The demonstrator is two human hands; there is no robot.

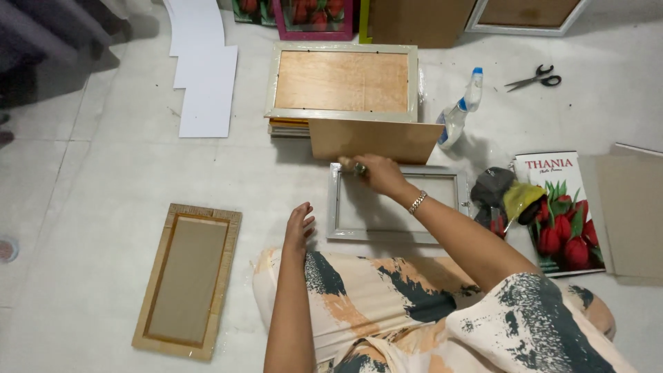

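R hand (376, 174) pinches the lower edge of 1 brown backing board (373, 140), stood up over 1 grey frame (397, 204) at floor (97, 179) centre; L hand (299, 226) rests spread, just beside the frame's left edge. Behind: 1 frame stack (342, 83). Right: 1 spray bottle (459, 110), 1 pr scissors (535, 78), 1 tulip print (563, 214). Left: 1 gold frame (188, 280), 3 white sheets (204, 69).

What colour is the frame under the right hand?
Pale grey-white frame, beneath the right hand; seen in the head view.

grey frame (396, 204), tan backing board (373, 140), red tulip print (561, 211), white floor (97, 186).
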